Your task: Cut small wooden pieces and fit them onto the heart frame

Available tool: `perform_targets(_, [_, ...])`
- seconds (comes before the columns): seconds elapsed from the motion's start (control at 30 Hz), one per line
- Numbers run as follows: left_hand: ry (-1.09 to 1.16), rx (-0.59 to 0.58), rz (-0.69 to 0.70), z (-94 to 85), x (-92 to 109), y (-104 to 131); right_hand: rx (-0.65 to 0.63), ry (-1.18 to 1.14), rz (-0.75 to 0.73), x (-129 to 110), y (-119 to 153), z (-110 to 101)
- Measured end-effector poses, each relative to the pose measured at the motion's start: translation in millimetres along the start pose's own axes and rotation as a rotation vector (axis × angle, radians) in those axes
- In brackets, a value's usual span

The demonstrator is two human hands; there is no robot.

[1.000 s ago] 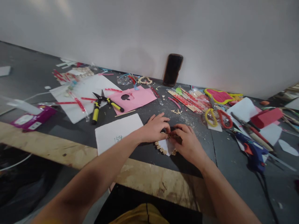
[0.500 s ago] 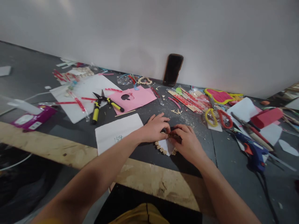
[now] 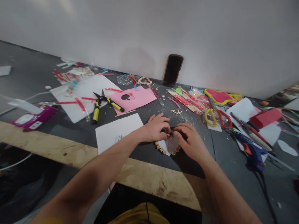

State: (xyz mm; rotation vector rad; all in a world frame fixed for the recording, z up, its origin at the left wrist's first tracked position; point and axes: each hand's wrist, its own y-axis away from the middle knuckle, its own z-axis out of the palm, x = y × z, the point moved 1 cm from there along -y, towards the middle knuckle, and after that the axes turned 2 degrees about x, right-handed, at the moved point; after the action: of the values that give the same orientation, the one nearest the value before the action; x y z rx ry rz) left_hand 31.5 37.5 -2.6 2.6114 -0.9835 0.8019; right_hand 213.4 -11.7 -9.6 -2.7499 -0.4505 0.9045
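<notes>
A small white paper heart [image 3: 167, 146], edged with a row of short pale wooden bits, lies on the dark tabletop. My left hand [image 3: 157, 127] is curled over its upper left edge, with thumb and fingertips pinched on the rim. On the other side, my right hand [image 3: 192, 141] is closed, thumb and forefinger together at the heart's upper right edge. Whatever sits between those right fingertips is too small or hidden to make out. Under my left forearm lies a white paper sheet [image 3: 116, 132] with handwriting on it.
Yellow-handled pliers [image 3: 100, 104] and pink paper [image 3: 140, 98] lie left of centre. Scissors [image 3: 211, 118], chopsticks [image 3: 187, 101] and a blue glue gun [image 3: 253, 152] lie to the right. A phone [image 3: 173, 70] leans against the wall; a purple packet [image 3: 35, 118] lies far left.
My right hand has shifted slightly right, uncovering more of the heart's right edge and its wooden bits. My left hand stays nearly still.
</notes>
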Motion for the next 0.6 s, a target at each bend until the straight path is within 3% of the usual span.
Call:
perform_targets(0.3, [0.026,0.071,0.060,0.2,-2.1,-0.1,0.123,-0.088,0.140,10.0,1.0,-17.8])
perform_targets(0.43, [0.060,0.250,0.166,-8.2,1.1,1.4,0.190,-0.126,0.206,4.6,2.9,-35.4])
perform_targets(0.6, [0.082,0.453,0.126,-26.8,12.1,10.9,0.165,-0.072,0.173,-14.1,22.7,-67.2])
